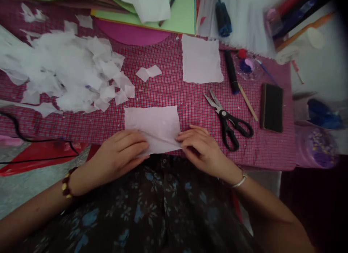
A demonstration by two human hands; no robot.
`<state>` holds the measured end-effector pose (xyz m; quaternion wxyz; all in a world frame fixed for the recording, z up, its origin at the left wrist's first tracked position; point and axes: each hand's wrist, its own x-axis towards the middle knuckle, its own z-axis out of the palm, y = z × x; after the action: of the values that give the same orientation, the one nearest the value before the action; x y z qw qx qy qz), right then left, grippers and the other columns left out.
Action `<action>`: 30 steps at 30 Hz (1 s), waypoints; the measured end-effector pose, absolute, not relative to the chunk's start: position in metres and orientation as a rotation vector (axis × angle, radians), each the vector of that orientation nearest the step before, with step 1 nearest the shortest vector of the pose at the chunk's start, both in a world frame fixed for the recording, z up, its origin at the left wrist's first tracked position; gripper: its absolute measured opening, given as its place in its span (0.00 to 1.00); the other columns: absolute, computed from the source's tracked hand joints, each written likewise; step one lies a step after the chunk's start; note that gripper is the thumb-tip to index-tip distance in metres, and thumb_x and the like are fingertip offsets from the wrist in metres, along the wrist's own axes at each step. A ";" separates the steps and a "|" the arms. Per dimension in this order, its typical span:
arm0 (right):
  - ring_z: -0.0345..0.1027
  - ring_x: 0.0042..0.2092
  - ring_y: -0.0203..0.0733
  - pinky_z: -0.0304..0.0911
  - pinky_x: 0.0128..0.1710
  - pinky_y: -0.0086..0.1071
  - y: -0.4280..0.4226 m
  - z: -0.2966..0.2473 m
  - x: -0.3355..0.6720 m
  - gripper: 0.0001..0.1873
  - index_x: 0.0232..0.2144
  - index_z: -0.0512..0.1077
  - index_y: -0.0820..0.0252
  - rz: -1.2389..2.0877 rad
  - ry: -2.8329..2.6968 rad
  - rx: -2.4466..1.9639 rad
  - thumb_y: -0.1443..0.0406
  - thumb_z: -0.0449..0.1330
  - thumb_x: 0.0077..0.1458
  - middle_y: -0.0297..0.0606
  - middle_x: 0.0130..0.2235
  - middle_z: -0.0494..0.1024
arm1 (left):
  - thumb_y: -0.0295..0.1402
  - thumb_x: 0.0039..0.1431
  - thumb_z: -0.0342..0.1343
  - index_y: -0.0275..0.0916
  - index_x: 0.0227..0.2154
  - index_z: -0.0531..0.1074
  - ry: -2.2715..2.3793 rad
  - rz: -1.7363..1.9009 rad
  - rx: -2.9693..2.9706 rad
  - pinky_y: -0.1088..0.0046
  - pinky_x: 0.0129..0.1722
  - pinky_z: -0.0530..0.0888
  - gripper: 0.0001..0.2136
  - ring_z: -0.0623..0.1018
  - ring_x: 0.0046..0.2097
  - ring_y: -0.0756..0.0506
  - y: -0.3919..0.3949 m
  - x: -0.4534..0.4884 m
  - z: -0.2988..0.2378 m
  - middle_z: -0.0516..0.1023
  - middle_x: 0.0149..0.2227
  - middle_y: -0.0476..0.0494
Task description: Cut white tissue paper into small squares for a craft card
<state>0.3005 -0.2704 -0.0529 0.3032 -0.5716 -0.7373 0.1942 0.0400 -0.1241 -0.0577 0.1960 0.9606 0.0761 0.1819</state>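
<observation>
A thin whitish-pink sheet of paper lies at the table's near edge, with a crease running across its lower part. My left hand grips its lower left corner, fingers on top and thumb along the near edge. At the lower right corner, my right hand pinches the paper between thumb and fingers. Black-handled scissors rest to the right of that hand, blades parted and pointing away. Beyond them lies another pale sheet with ragged edges.
A heap of torn white paper pieces covers the left of the checked tablecloth. On the right are a black marker, a wooden stick and a dark rectangular block. Green sheets lie at the back.
</observation>
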 end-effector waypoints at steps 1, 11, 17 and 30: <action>0.75 0.47 0.42 0.62 0.59 0.50 -0.271 -0.053 0.300 0.07 0.39 0.69 0.54 0.540 -1.918 -1.525 0.71 0.57 0.63 0.36 0.42 0.82 | 0.29 0.62 0.60 0.38 0.43 0.73 0.216 0.537 2.675 0.62 0.51 0.76 0.07 0.79 0.48 0.42 -0.127 0.040 -0.058 0.81 0.43 0.43; 0.75 0.51 0.44 0.67 0.55 0.47 -0.249 -0.043 0.292 0.06 0.36 0.66 0.53 0.898 -1.461 -1.461 0.70 0.57 0.62 0.39 0.47 0.81 | 0.28 0.65 0.56 0.38 0.37 0.73 0.518 0.611 2.496 0.62 0.51 0.74 0.02 0.80 0.42 0.45 -0.124 0.049 -0.041 0.82 0.36 0.47; 0.77 0.37 0.40 0.72 0.36 0.35 -0.207 -0.013 0.318 0.05 0.32 0.65 0.54 0.881 -1.172 -1.557 0.67 0.57 0.61 0.36 0.37 0.81 | 0.38 0.67 0.51 0.40 0.31 0.74 0.557 0.489 2.497 0.73 0.29 0.70 0.12 0.76 0.28 0.49 -0.056 0.105 -0.007 0.78 0.27 0.51; 0.79 0.46 0.42 0.70 0.55 0.50 -0.270 -0.041 0.318 0.11 0.44 0.69 0.53 0.506 -1.744 -1.540 0.73 0.57 0.62 0.36 0.42 0.84 | 0.22 0.60 0.58 0.44 0.48 0.73 0.223 0.680 2.765 0.54 0.56 0.74 0.15 0.80 0.48 0.42 -0.096 0.060 -0.037 0.83 0.45 0.47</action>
<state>0.3178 -0.2703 -0.0408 0.3713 -0.6006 -0.6801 0.1973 0.0598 -0.0956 -0.0371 0.1423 0.9583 0.0773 0.2355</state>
